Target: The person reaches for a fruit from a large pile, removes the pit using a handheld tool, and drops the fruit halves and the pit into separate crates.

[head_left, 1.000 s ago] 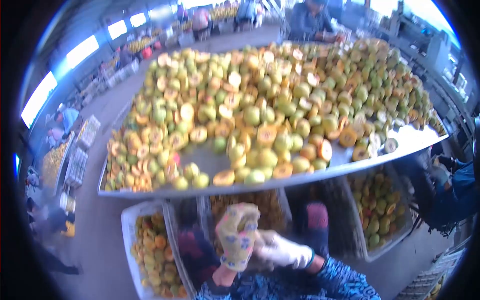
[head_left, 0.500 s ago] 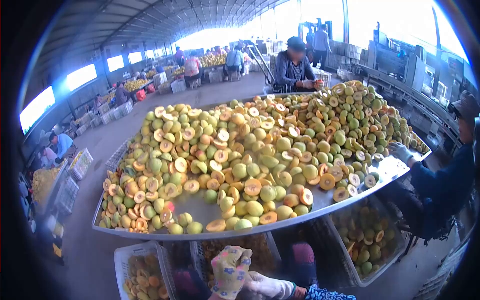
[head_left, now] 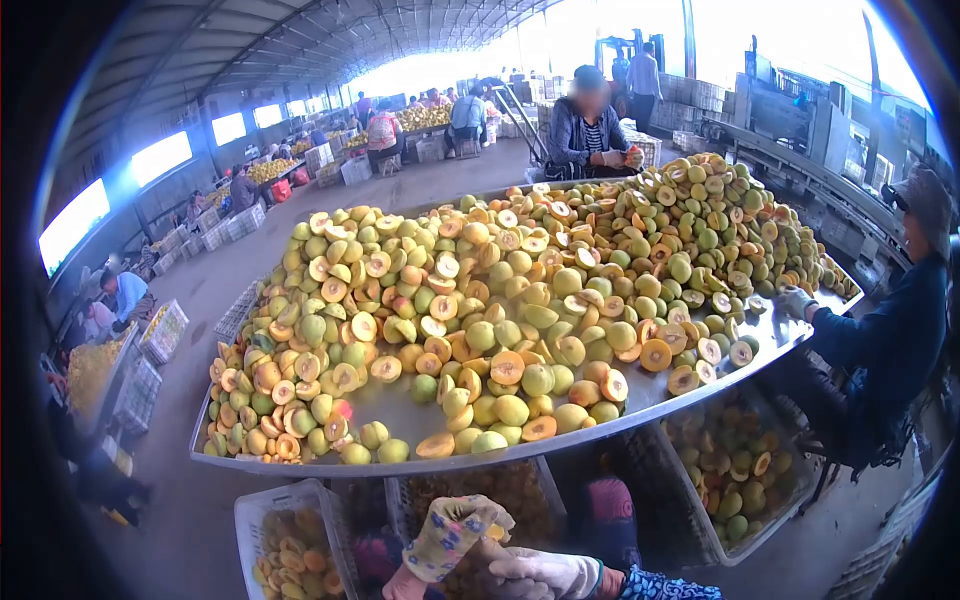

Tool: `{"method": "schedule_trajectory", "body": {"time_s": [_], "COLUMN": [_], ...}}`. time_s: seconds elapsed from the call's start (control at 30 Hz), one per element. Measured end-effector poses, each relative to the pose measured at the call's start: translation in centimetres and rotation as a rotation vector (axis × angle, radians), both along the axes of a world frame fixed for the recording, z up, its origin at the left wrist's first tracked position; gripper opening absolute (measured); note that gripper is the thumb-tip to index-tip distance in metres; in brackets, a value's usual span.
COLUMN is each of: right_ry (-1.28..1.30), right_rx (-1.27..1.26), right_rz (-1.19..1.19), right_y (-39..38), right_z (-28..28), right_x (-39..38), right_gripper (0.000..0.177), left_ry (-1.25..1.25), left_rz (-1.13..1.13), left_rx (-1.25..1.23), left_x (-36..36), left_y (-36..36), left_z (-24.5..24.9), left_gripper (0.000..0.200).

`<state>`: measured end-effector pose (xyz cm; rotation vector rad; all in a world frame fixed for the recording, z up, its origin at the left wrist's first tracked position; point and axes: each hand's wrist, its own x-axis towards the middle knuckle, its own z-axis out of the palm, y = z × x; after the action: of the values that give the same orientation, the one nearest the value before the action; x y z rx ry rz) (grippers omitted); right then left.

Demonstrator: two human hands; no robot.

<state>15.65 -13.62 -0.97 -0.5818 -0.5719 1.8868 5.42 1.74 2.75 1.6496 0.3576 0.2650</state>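
My left hand (head_left: pixel 452 535), in a flower-patterned glove, is low in the head view, in front of the table edge. Its fingers are closed on a piece of yellow peach (head_left: pixel 496 532), of which only a small part shows. Close beside it on the right is my right hand (head_left: pixel 548 573), in a pale glove, with curled fingers pointing toward the peach. What it grips, if anything, is hidden. Just beyond both hands, halved peaches (head_left: pixel 507 368) with stones showing are heaped on the metal table (head_left: pixel 395 405).
Below the table are a left crate (head_left: pixel 285 492) of peach halves, a middle crate (head_left: pixel 550 490) behind my hands, and a right crate (head_left: pixel 690 490) of peaches. One person (head_left: pixel 590 135) sits across the table; another (head_left: pixel 890 320) sits at the right, a gloved hand on the tabletop.
My left hand has tilted to the right, and the yellow peach piece now shows at its fingertips. My right hand has shifted slightly right. The person opposite has raised their upper body.
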Motion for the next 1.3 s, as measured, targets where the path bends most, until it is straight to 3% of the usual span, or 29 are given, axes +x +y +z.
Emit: {"method": "schedule_trajectory", "body": {"time_s": [0.03, 0.2, 0.3, 0.4, 0.43, 0.47, 0.5, 0.53, 0.57, 0.6, 0.63, 0.67, 0.73, 0.8, 0.87, 0.93, 1.03, 1.07, 1.13, 1.27, 1.3], "right_ry": [0.021, 0.052, 0.055, 0.062, 0.061, 0.52, 0.982, 0.992, 0.902, 0.813, 0.39, 0.428, 0.41, 0.244, -0.02, -0.117, 0.277, 0.286, 0.684, 0.655, 0.656], "right_rx": [-0.008, -0.019, -0.019, -0.026, -0.025, 0.035, 0.095, 0.085, -0.078, -0.256, -0.35, -0.182, -0.135, -0.264, -0.237, -0.313, -0.346, -0.354, -0.319, -0.285, -0.291], "right_rz": [0.014, 0.059, 0.071, 0.066, 0.064, 0.322, 0.58, 0.584, 0.469, 0.363, 0.093, 0.191, 0.236, 0.274, 0.278, 0.263, 0.339, 0.349, 0.349, 0.332, 0.337], "right_y": [0.0, 0.7, 1.1, 1.0, 1.4, 1.9, 2.7, 2.3, 1.4, 0.9, 0.4, 0.9, 1.1, 1.2, 1.5, 2.0, 2.7, 2.9, 3.6, 4.3, 4.4], "right_z": [0.7, 2.0, 2.9, 3.2, 0.0, -5.9, -5.4, -4.9, -4.4, -2.5, -2.4, -1.3, -1.2, 0.2, 1.9, 2.8, 1.5, 0.9, 0.0, 0.1, 0.2], "right_x": [-0.1, -0.8, -0.9, -1.1, -1.2, -1.4, -1.8, -1.9, -1.7, -1.9, -2.5, -2.2, -2.2, -1.7, -1.5, -2.0, -2.6, -3.1, -4.3, -5.4, -5.5], "right_gripper": [0.032, 0.035, 0.037, 0.039, 0.039, 0.04, 0.043, 0.043, 0.028, 0.025, 0.028, 0.03, 0.029, 0.027, 0.025, 0.026, 0.027, 0.027, 0.028, 0.027, 0.027], "left_ry": [-0.048, -0.191, -0.067, 0.069, 0.139, 0.14, 0.01, -0.116, -0.209, -0.332, -0.335, -0.333, -0.393, -0.404, -0.231, -0.087, -0.165, -0.248, -0.287, -0.361, -0.4], "left_rz": [-0.06, -0.005, -0.094, -0.156, -0.165, -0.165, -0.159, -0.144, -0.122, -0.046, 0.014, 0.067, 0.157, 0.17, 0.057, -0.031, 0.021, 0.036, 0.174, 0.568, 0.518], "left_rx": [-0.109, -0.144, 0.145, 0.114, 0.104, 0.104, -0.009, -0.129, -0.087, -0.205, -0.21, -0.21, -0.263, -0.275, -0.036, 0.03, -0.077, -0.102, -0.204, -0.364, -0.372], "left_x": [-0.2, -1.1, -1.5, -1.9, -2.0, -2.2, -2.6, -3.0, -3.0, -2.9, -3.1, -3.4, -3.6, -4.1, -4.4, -5.0, -5.4, -5.7, -6.1, -6.7, -7.1], "left_y": [0.3, 0.8, 1.4, 2.0, 2.1, 2.1, 2.1, 2.0, 1.9, 1.1, 0.6, 0.4, -0.6, -0.5, 0.9, 2.2, 2.6, 2.5, 1.8, 0.0, 0.2], "left_z": [-0.4, -0.4, -0.1, 0.8, 1.4, 1.2, 0.7, 0.2, -0.5, -0.6, -0.7, -0.8, -1.3, -2.2, -2.1, -1.9, -2.1, -2.1, -2.2, -2.8, -3.0], "left_gripper": [0.021, 0.019, 0.023, 0.022, 0.024, 0.024, 0.028, 0.033, 0.041, 0.041, 0.04, 0.039, 0.037, 0.033, 0.027, 0.025, 0.042, 0.045, 0.047, 0.053, 0.055]}}
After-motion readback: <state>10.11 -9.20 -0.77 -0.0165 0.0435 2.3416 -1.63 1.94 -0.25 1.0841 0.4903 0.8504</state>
